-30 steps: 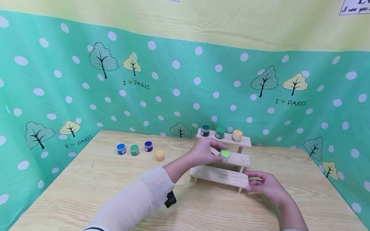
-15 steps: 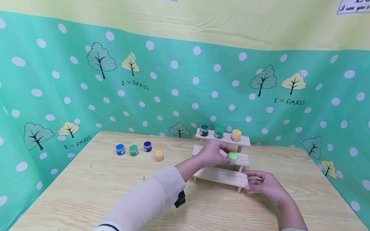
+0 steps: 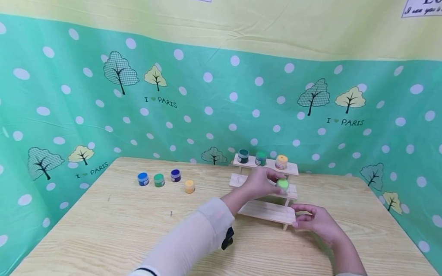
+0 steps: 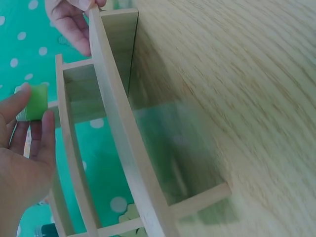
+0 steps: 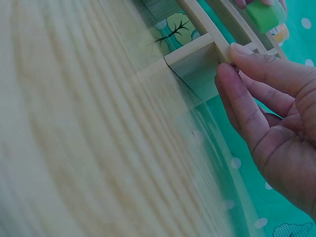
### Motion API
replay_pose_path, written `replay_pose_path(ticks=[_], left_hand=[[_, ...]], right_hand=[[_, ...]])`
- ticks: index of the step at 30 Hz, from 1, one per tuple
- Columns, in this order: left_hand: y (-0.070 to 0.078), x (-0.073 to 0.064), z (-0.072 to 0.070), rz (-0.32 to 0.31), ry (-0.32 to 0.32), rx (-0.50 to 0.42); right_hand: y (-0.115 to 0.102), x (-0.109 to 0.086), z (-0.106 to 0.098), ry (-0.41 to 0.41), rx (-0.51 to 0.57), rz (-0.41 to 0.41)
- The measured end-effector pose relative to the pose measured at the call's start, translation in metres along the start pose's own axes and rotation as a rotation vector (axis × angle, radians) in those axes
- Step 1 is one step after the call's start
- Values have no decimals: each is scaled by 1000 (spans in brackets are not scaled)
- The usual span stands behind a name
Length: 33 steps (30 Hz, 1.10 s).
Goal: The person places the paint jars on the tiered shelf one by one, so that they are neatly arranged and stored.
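A three-step wooden display stand (image 3: 266, 210) stands on the table towards the right. My left hand (image 3: 259, 182) pinches a small light-green paint jar (image 3: 282, 185) between thumb and fingers, at the right part of the middle step. In the left wrist view the green jar (image 4: 37, 102) shows close beside the step's edge. My right hand (image 3: 317, 222) grips the right end of the lowest step; the right wrist view has its thumb and fingertips (image 5: 232, 74) pinching that board corner. Along the top step sit a dark-teal jar (image 3: 243, 156), a green jar (image 3: 261, 158) and a yellow-orange jar (image 3: 281, 162).
On the left of the table (image 3: 120, 234) stand a blue jar (image 3: 143, 179), a green-lidded jar (image 3: 159, 180), a purple jar (image 3: 176, 175) and a light-orange jar (image 3: 189, 186). A dotted green cloth (image 3: 193, 92) hangs behind the table.
My left hand has carried the light-green jar rightwards along the middle step, slowing by now. The right hand keeps its grip on the lowest step.
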<state>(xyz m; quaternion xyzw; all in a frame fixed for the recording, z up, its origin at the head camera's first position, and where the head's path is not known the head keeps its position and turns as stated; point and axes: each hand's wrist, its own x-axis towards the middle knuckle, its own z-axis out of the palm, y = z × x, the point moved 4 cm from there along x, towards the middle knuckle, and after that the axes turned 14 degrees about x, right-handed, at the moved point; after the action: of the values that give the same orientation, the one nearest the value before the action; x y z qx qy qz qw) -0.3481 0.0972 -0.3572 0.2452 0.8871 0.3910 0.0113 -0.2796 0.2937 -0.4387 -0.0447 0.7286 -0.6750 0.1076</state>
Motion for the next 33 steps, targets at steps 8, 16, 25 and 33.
replay_pose_path(ticks=[8,16,25,33], left_hand=[[-7,6,7,-25,36,-32],[-12,9,13,-34,69,-44],[-12,5,11,-18,82,-78],[-13,-5,5,-29,117,-150]], right_hand=[[0,0,1,-2,18,-3],[0,0,1,-6,11,1],[-2,-1,2,-24,16,-5],[-2,-2,2,8,-4,3]])
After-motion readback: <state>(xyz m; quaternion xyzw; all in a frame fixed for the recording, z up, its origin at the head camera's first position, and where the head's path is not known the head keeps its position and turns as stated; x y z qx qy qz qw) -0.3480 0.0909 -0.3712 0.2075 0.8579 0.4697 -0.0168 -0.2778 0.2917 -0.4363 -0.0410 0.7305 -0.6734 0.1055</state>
